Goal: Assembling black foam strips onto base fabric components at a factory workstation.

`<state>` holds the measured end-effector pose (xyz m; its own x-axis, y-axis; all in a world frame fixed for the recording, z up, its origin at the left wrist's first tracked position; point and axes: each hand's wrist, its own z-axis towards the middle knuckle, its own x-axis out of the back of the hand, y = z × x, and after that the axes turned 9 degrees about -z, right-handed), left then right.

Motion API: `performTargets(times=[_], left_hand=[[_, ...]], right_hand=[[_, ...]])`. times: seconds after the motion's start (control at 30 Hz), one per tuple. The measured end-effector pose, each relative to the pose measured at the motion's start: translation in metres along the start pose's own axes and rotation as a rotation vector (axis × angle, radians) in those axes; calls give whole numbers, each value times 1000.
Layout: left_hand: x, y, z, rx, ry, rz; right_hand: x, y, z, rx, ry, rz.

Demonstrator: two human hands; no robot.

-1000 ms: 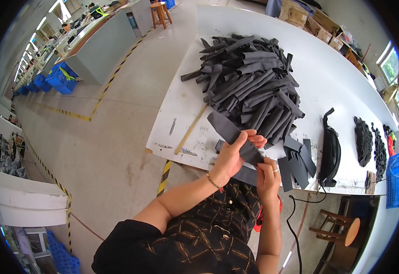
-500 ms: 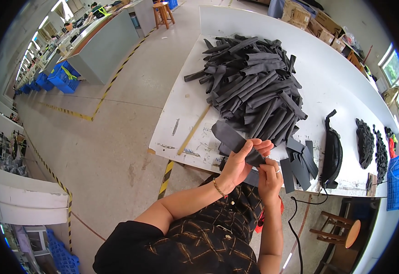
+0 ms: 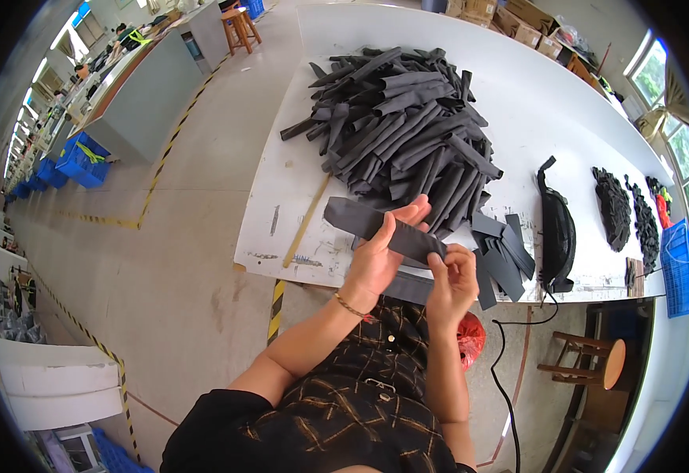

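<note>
A long dark grey fabric strip (image 3: 354, 221) is held between my two hands above the table's near edge. My left hand (image 3: 376, 256) lies under its middle with the thumb pressed on top and the fingers reaching beyond it. At the strip's right end, my right hand (image 3: 452, 285) pinches it between thumb and fingertips. Beneath my hands another grey piece (image 3: 409, 288) lies at the table edge. A big heap of similar dark strips (image 3: 407, 126) rises just beyond. Flat grey rectangular pieces (image 3: 506, 256) are spread beside my right hand.
On the white table (image 3: 518, 102) lie a yellowish stick (image 3: 307, 225), a black curved pouch-like thing (image 3: 556, 232) and smaller black piles (image 3: 612, 209). A blue basket (image 3: 678, 268) hangs at the right end. A wooden stool (image 3: 589, 363) and a black cable (image 3: 496, 378) are below.
The view has shifted, so the table sits farther left. Between my hands the strip lies more level and shows more of its length. My right hand has moved away from my left along it.
</note>
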<state>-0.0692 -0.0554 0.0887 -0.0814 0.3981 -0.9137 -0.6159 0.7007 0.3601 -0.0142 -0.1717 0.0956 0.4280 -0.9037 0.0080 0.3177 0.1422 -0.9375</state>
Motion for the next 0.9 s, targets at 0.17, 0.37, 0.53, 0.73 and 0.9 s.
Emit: performTargets(times=[0.17, 0.37, 0.53, 0.73, 0.9], left_hand=[[-5, 1, 1, -46, -131, 123], [10, 11, -6, -17, -57, 37], [29, 29, -13, -110, 205, 68], [27, 32, -14, -111, 181, 94], [23, 28, -14, -105, 257, 134]], right_hand=[[19, -13, 9, -334, -68, 217], [21, -2, 7, -61, -26, -107], [26, -6, 10, 133, -26, -158], [26, 6, 7, 54, -46, -86], [31, 13, 8, -44, -36, -101]])
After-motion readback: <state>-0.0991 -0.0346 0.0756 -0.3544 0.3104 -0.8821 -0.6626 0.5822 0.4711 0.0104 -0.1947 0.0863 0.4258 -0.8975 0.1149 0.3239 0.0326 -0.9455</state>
